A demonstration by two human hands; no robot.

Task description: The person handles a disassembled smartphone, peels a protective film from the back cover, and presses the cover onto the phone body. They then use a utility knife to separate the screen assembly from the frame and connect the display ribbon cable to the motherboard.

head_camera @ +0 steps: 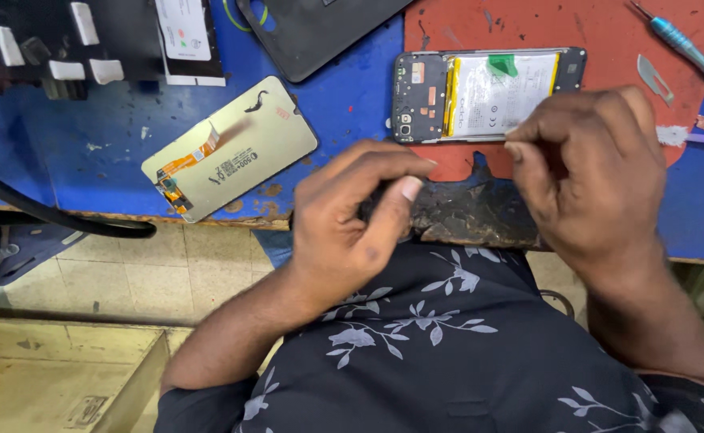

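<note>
An opened smartphone [488,95] is seen lying back-up in the upper middle of the frame, on a red mat [608,32] spread over the blue surface [87,152]. Its long axis runs left to right, with the camera end at the left and the white battery [500,92] exposed along the middle. The right hand [592,172] is held just below the phone's lower right edge, its fingers [528,152] pinched narrowly together; whether something small is gripped there cannot be told. The left hand [352,216] is curled lower and further left, over a worn dark patch at the surface's near edge, thumb pressed toward the forefinger — nothing can be seen in it. The phone thus lies just above the right hand, which is the nearer of the two.

A detached display panel [228,148] lies face-down at the left, well apart, and a blue screwdriver [685,46] rests at the upper right.
</note>
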